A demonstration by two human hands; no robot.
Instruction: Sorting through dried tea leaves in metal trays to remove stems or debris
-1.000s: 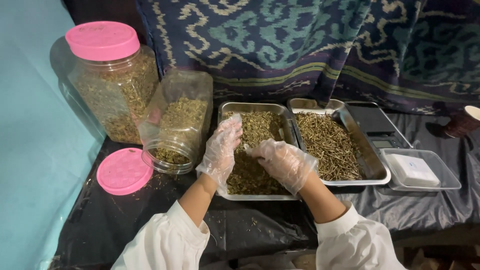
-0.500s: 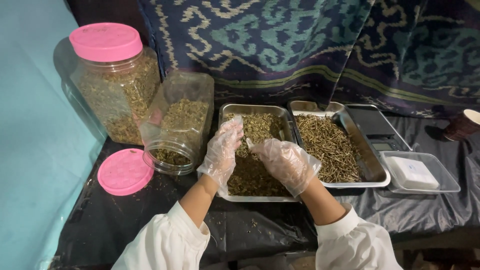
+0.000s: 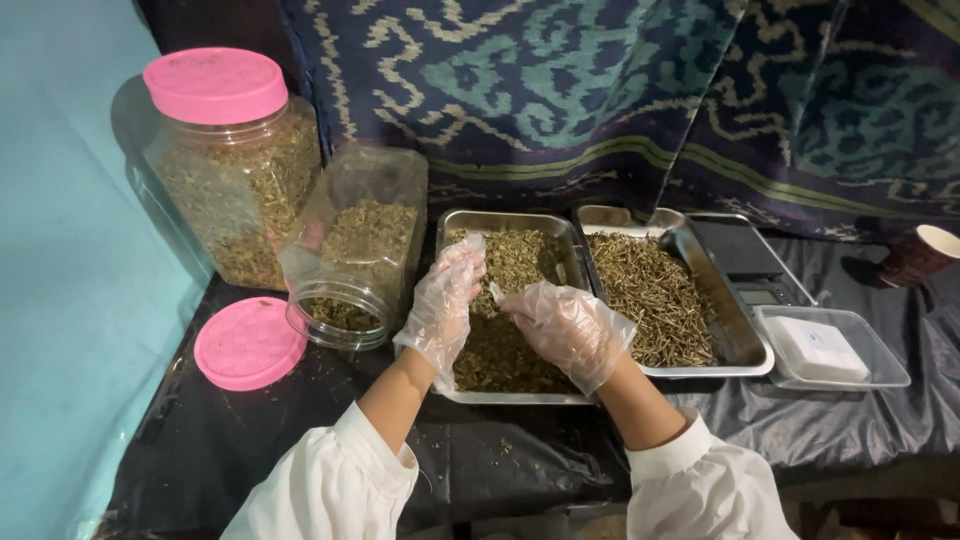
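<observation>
Gloved hands work over the left metal tray (image 3: pixel 450 222) of dried green herb (image 3: pixel 500 350): the left hand (image 3: pixel 441 305) rests along the tray's left rim with fingers loosely spread and nothing gripped, while the right hand (image 3: pixel 566 328) lies curled on the herb, though whether it pinches any cannot be told. A tipped open jar (image 3: pixel 355 245) crowds the left rim and a second tray of stalks (image 3: pixel 648 292) touches the right rim. Bare black sheet (image 3: pixel 500 455) lies along the near edge.

We see thin, crinkled clear plastic gloves (image 3: pixel 440 310) over a shiny metal tray (image 3: pixel 575 262). The jar (image 3: pixel 360 250) is clear plastic (pink lid (image 3: pixel 248 342) matt, textured).
</observation>
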